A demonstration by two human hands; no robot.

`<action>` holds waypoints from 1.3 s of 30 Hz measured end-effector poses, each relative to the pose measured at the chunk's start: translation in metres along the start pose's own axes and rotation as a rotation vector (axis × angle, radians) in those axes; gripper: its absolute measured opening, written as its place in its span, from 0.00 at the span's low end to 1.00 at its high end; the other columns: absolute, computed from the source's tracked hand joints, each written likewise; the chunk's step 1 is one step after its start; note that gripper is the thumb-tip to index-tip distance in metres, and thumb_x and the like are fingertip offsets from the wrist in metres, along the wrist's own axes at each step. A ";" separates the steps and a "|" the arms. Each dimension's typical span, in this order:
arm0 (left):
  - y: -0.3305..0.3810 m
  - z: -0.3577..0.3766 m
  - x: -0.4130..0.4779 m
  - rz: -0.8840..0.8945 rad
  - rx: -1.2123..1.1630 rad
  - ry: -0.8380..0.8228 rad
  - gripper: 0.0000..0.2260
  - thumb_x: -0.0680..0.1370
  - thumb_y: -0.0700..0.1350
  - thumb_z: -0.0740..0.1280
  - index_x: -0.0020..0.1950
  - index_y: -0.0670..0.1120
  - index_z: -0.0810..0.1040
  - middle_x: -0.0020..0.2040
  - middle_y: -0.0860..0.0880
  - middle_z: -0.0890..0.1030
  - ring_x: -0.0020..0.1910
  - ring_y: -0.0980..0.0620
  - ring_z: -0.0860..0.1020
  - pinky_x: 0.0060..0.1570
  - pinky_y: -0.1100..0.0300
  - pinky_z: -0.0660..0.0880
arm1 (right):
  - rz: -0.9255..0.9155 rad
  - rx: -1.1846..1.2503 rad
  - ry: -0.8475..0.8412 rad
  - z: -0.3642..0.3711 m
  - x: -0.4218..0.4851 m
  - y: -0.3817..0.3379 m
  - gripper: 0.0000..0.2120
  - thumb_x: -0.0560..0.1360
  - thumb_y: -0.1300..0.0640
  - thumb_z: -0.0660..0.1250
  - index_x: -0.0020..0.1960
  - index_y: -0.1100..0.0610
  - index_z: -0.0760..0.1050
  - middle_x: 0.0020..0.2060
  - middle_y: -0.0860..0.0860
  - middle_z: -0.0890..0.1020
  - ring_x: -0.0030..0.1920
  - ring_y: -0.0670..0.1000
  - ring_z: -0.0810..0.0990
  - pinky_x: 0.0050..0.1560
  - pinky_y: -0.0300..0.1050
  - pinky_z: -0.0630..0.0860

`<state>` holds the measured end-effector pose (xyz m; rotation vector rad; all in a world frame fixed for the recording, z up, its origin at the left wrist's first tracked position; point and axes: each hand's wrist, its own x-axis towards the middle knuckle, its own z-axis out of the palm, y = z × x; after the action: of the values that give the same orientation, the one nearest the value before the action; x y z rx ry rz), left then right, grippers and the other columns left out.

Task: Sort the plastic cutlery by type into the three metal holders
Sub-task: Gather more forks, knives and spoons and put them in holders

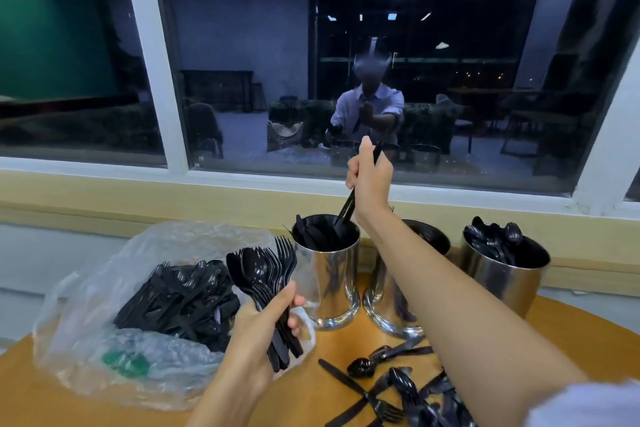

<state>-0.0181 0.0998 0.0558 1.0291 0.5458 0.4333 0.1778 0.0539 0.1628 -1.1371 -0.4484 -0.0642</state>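
My right hand [369,180] pinches a knife [349,203], tip down into the knife holder [329,274]; my left hand [263,326] grips a bundle of spoons and forks [266,270], ready for sorting.

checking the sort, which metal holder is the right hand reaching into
The leftmost holder, beside the plastic bag: black pieces pinched by the right hand dip into its mouth, unlike the other two.

The left holder [327,274], shiny metal and upright, has black knives inside; the middle holder [379,302] is mostly hidden; the right holder [502,277] has black spoons. The right hand [369,177] holds one knife [348,204] tilted into the left holder. The left hand [263,322] grips a bunch of spoons and forks [263,267]. Loose cutlery [398,381] lies before the holders.
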 end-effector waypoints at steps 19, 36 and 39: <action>-0.004 0.032 -0.047 0.022 -0.001 -0.186 0.14 0.76 0.46 0.69 0.55 0.37 0.80 0.40 0.43 0.83 0.31 0.51 0.78 0.36 0.56 0.77 | 0.394 -0.582 -0.670 -0.051 -0.123 -0.014 0.22 0.80 0.40 0.59 0.53 0.59 0.80 0.40 0.50 0.83 0.38 0.45 0.80 0.49 0.45 0.79; -0.025 0.052 -0.113 -0.092 0.025 -0.394 0.11 0.81 0.43 0.63 0.59 0.39 0.79 0.39 0.45 0.83 0.30 0.53 0.77 0.33 0.60 0.78 | 0.357 -0.476 -0.568 -0.115 -0.176 -0.051 0.10 0.76 0.48 0.70 0.45 0.54 0.78 0.31 0.48 0.79 0.26 0.42 0.74 0.33 0.42 0.69; -0.029 0.050 -0.111 -0.072 -0.026 -0.340 0.11 0.81 0.43 0.63 0.57 0.37 0.80 0.47 0.40 0.85 0.36 0.52 0.82 0.37 0.62 0.81 | 0.235 -0.466 -0.363 -0.119 -0.170 -0.049 0.05 0.78 0.53 0.67 0.51 0.54 0.77 0.41 0.48 0.81 0.38 0.40 0.79 0.38 0.34 0.72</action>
<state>-0.0725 -0.0117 0.0751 1.0279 0.2707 0.1939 0.0467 -0.1021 0.1004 -1.6642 -0.6381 0.2594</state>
